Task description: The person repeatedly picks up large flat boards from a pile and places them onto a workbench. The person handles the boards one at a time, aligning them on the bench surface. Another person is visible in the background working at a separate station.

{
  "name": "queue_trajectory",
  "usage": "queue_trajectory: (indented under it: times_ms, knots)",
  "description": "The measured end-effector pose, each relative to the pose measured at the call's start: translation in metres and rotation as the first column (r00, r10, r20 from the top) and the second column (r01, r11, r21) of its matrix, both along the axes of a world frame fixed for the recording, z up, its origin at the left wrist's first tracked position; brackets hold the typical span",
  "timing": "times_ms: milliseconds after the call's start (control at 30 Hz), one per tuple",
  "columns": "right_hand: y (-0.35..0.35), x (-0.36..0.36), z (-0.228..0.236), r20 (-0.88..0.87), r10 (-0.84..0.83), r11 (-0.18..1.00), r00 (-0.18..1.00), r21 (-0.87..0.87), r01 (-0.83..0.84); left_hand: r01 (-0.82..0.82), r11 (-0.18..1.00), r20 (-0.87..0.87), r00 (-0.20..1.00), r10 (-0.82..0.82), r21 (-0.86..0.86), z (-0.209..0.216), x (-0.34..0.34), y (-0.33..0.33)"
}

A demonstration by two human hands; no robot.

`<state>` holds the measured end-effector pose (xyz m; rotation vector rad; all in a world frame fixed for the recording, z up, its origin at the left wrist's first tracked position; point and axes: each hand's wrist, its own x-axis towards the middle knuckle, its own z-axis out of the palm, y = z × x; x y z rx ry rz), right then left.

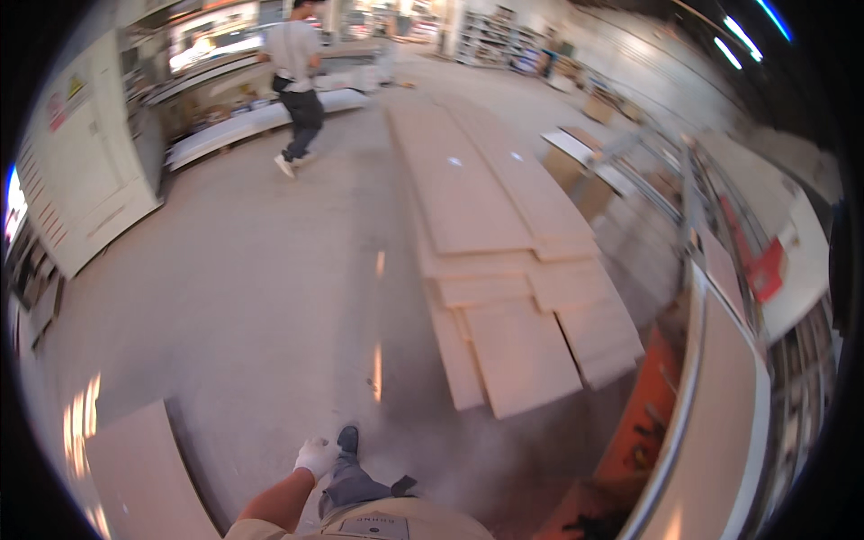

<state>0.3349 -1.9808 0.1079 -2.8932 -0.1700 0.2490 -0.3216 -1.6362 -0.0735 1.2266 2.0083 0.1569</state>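
Note:
My left hand (318, 457), in a white glove, hangs low in front of my left thigh, its fingers loosely curled in. Nothing shows in it. It is nearest to my grey trouser leg (358, 481) and dark shoe (348, 439), and touches no board. My right hand is out of the picture. Ahead and to the right lies a large stack of long, flat pinkish-brown boards (468, 193), their near ends staggered. Another brown board (144, 477) lies at the lower left.
On the right, an orange piece of equipment (643, 409) stands beside a metal-edged bench (720, 396) bearing a brown panel. A pale cabinet (90, 153) stands at the left. A person (297, 72) walks near a long machine (261, 117) at the back. Shelves (499, 40) line the far wall.

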Motion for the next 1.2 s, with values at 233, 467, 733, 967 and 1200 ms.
queue_trajectory:
  times_ms: [233,467,733,967,1200]
  knots:
    - [-0.068,0.026,-0.017,0.147,-0.139,0.966,0.979,-0.198,0.167,0.277,0.961,0.046,0.96,-0.276,-0.016,-0.01,0.073,0.015]
    - [0.053,-0.045,0.057,0.127,0.017,0.968,0.992,-0.252,0.016,0.399,0.915,-0.052,0.914,-0.402,-0.059,-0.032,0.067,0.042]
    - [0.037,-0.016,0.028,0.223,0.091,0.976,0.971,-0.214,-0.043,0.403,0.915,0.056,0.913,-0.403,0.015,0.001,0.097,0.074]
    - [0.032,-0.014,0.016,0.292,0.131,0.975,0.947,-0.209,-0.07,0.468,0.883,-0.008,0.883,-0.468,0.011,-0.04,0.059,0.1]
    - [0.027,-0.005,0.006,0.336,0.165,0.958,0.928,-0.278,-0.07,0.356,0.935,-0.033,0.934,-0.356,-0.013,-0.054,0.022,0.11]
